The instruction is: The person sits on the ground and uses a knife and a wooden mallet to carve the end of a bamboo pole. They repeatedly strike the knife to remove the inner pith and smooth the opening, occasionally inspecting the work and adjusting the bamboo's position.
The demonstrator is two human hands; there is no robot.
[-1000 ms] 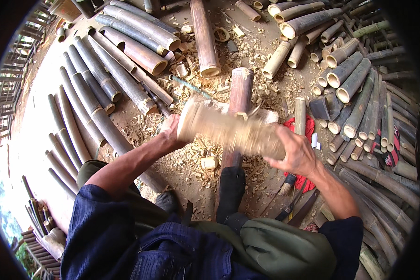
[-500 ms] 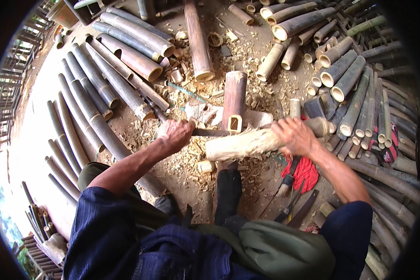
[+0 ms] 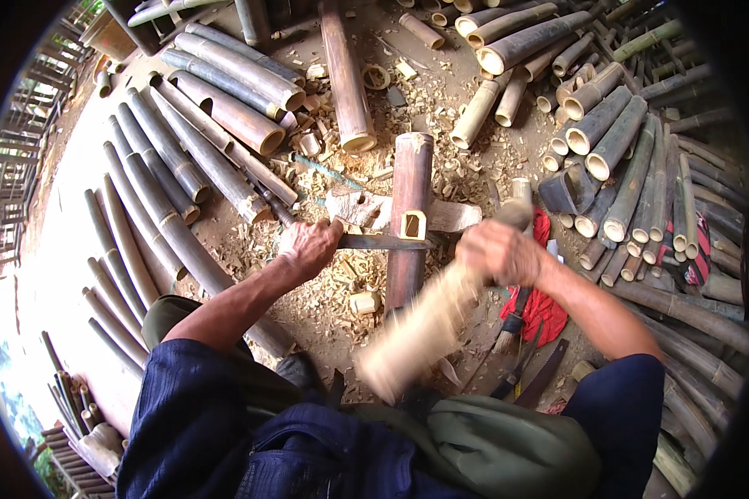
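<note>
My left hand [image 3: 310, 249] is closed around a long knife [image 3: 383, 242], its dark flat blade reaching right. The blade lies across a brown bamboo tube [image 3: 406, 279], just below a squarish hole cut in its wall. A pale wooden block [image 3: 453, 216] sits crosswise beneath the tube. My right hand [image 3: 501, 252] grips a thick, pale wooden club [image 3: 420, 333] near its narrow end. Motion blurs the club, whose fat end points down-left towards my lap, apart from the blade.
Bamboo lengths [image 3: 171, 158] fan out on the left, and more bamboo tubes [image 3: 624, 133] are piled on the right. Wood chips [image 3: 341, 287] litter the ground. A red cloth [image 3: 548, 303], a brush and a curved blade [image 3: 543, 374] lie near my right knee.
The club has swung down and towards me, away from the knife and tube, uncovering more of the tube. My left hand and the knife have shifted only slightly.
</note>
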